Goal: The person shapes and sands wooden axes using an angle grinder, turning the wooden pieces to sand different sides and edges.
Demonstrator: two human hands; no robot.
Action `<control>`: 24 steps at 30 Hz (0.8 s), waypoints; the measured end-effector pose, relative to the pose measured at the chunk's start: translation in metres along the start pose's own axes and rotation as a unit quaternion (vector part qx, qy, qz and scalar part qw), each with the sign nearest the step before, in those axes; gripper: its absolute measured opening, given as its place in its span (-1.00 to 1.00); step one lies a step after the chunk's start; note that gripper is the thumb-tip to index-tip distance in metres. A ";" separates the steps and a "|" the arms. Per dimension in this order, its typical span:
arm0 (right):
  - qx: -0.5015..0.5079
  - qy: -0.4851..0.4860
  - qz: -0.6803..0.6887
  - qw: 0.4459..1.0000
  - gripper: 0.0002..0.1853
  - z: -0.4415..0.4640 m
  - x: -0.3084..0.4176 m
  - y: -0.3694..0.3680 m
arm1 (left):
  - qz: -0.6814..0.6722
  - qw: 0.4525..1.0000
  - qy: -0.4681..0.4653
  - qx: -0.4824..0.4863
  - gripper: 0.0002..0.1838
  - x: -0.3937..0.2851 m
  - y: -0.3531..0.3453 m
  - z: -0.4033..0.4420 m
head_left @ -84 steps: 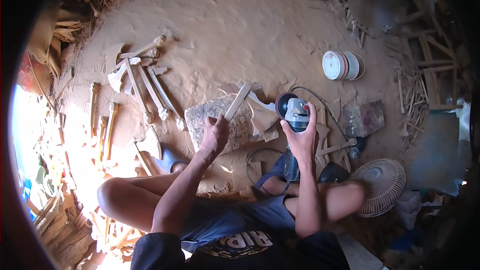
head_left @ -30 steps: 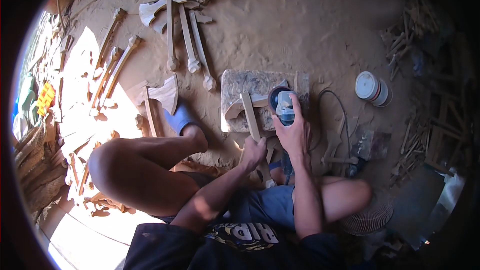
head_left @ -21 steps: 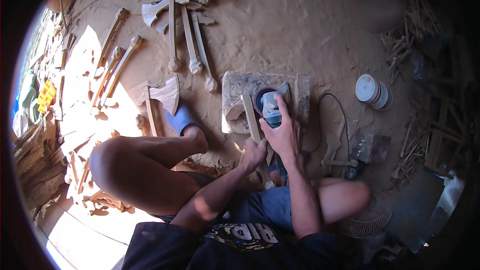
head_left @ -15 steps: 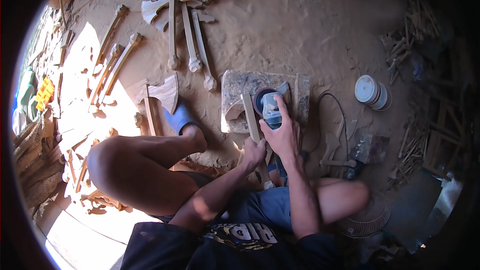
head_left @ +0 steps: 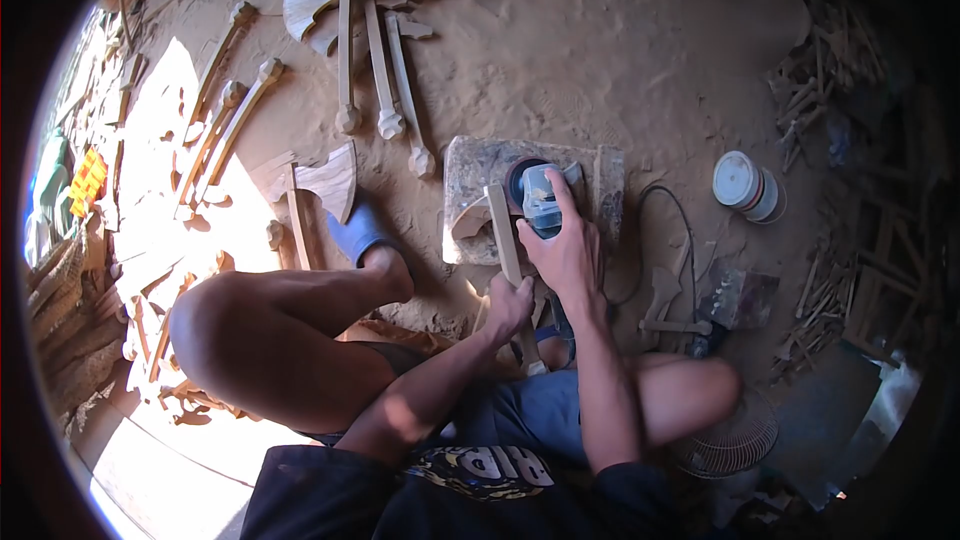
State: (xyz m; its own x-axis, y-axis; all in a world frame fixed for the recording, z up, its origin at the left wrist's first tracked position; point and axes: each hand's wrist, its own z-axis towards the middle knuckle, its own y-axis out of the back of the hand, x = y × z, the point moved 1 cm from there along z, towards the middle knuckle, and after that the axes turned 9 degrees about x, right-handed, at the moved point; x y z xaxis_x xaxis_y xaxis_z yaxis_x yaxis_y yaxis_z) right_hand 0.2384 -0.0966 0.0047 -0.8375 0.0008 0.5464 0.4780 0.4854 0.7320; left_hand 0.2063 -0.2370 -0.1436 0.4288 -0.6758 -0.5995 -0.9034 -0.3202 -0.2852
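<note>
My left hand (head_left: 508,308) is wrapped around the handle of a wooden axe (head_left: 503,233), whose head end rests on a worn block (head_left: 530,148) in front of me. In my right hand (head_left: 571,252) is an angle grinder (head_left: 541,202), its index finger stretched along the tool's head. The grinder's dark round disc (head_left: 517,183) lies over the axe head, just right of the handle. Part of the axe head is hidden beneath the tool; whether the disc spins I cannot tell.
Several wooden axes (head_left: 345,50) lie on the ground ahead, with more handles (head_left: 240,125) to the left. Another axe (head_left: 330,180) is by my blue shoe (head_left: 362,235). At the right are a white bucket (head_left: 735,180), a cable (head_left: 685,225) and a fan (head_left: 735,440).
The grinder and my right hand have shifted slightly forward and to the right, covering more of the axe head's right side. My left hand keeps its hold on the handle.
</note>
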 end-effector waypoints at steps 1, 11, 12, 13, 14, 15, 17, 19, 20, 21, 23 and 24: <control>0.002 -0.006 -0.002 1.000 -0.16 0.001 0.001 0.001 | 0.011 1.000 0.002 -0.001 -0.80 0.001 0.000 0.001; -0.073 -0.037 0.046 0.996 -0.16 -0.019 -0.040 0.005 | 0.080 0.997 -0.007 -0.015 -0.77 0.016 0.005 0.008; -0.035 -0.064 0.068 0.995 -0.15 -0.023 -0.036 0.008 | 0.075 0.997 -0.001 -0.016 -0.77 0.012 0.004 0.006; -0.032 -0.059 0.068 0.995 -0.15 -0.026 -0.035 0.007 | 0.068 0.998 0.006 -0.012 -0.77 0.009 0.003 0.004; -0.029 -0.055 0.069 0.996 -0.15 -0.028 -0.035 0.005 | 0.062 0.998 0.014 -0.008 -0.77 0.005 0.003 0.002; -0.026 -0.050 0.070 0.996 -0.15 -0.030 -0.037 0.003 | 0.057 0.998 0.021 -0.005 -0.77 0.002 0.004 0.000; -0.048 -0.057 0.078 0.994 -0.15 -0.034 -0.046 -0.001 | 0.057 0.998 0.013 0.003 -0.77 -0.006 0.004 -0.004; -0.089 -0.039 0.090 0.991 -0.16 -0.037 -0.051 -0.001 | 0.058 0.998 0.013 0.012 -0.78 -0.007 0.004 -0.007; -0.071 -0.090 0.084 0.990 -0.16 -0.042 -0.055 0.003 | 0.061 0.998 0.016 0.016 -0.79 -0.009 0.005 -0.009; -0.053 -0.138 0.080 0.986 -0.17 -0.046 -0.043 0.018 | 0.064 0.998 0.016 0.020 -0.80 -0.011 0.006 -0.009; -0.077 -0.137 0.100 0.982 -0.17 -0.049 -0.042 0.032 | 0.073 0.996 -0.058 -0.002 -0.85 -0.014 0.004 -0.019; -0.120 -0.089 0.122 0.981 -0.16 -0.052 -0.055 0.032 | 0.077 0.992 -0.098 -0.011 -0.87 -0.020 0.001 -0.019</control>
State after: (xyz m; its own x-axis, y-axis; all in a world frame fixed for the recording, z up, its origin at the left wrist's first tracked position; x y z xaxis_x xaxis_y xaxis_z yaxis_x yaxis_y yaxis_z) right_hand 0.3131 -0.1270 0.0195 -0.7131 0.2550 0.6530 0.7007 0.2327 0.6744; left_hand 0.1965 -0.2368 -0.1177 0.2755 -0.5773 -0.7687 -0.9572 -0.2382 -0.1642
